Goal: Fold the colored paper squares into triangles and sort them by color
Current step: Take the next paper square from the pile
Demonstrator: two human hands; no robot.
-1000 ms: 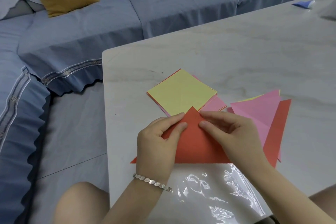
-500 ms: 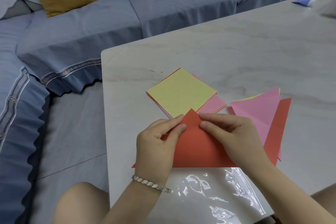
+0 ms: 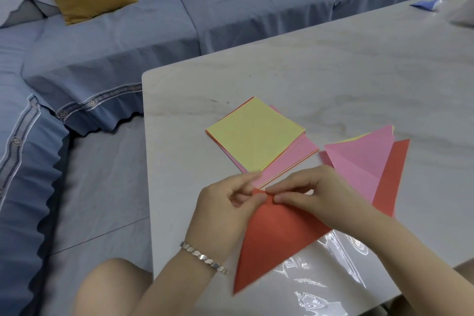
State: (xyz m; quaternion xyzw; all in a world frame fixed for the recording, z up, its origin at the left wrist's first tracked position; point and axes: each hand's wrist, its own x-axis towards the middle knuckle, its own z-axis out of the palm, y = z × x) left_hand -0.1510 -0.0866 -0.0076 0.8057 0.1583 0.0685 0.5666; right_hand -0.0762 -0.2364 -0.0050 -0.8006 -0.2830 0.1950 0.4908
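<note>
Fold looks done: left hand [image 3: 225,202] and right hand [image 3: 315,195] each keep a pinch grip on the red triangle [image 3: 277,238] apex, over the surface [image 3: 333,72] near edge. Next, I'd guess: place it on the pile [image 3: 364,159], matching red; the stack [image 3: 254,136] is still unfolded.

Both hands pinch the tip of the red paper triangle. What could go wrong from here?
The left hand and right hand pinch only the tip of the held red triangle, so its layers might slip and misalign. The pink triangle overlaps a flat red triangle, so colours could stay mixed if this one lands there.
</note>
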